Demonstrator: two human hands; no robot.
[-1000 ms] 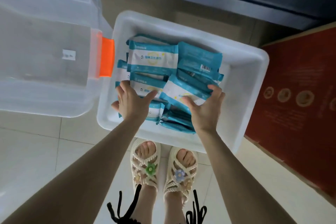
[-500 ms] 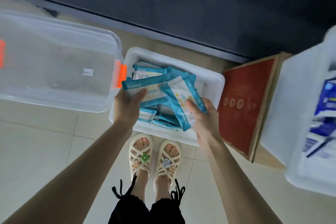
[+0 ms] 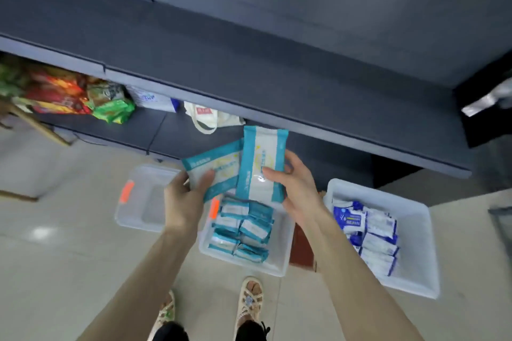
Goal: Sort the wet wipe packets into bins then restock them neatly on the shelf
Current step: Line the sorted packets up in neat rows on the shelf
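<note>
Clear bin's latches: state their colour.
The latches are orange, seen best in the head view.

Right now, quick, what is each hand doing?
Left hand: closed, gripping the left teal-and-white plastic wipe packet.
Right hand: closed, gripping the right teal-and-white plastic wipe packet.

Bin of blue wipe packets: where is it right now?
Head view, lower right: the bin of blue wipe packets sits on the floor, right of the bin of teal packets, with a red box showing between them.
</note>
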